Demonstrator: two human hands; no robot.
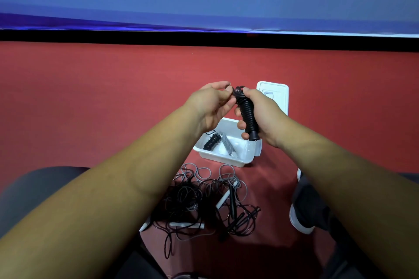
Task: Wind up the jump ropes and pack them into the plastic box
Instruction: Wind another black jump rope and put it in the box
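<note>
I read this as a sports hall or gym: red matte flooring (90,102), a black strip (204,38) at its far edge, a blue banner (204,2) with large pale lettering behind, jump ropes (204,201) tangled on it.

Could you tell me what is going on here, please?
A person's right hand grips a wound black jump rope, while the left hand pinches its cord at the top. The plastic box on the red floor holds a black bundle and a grey bundle. A tangle of loose ropes lies nearer the person.
</note>
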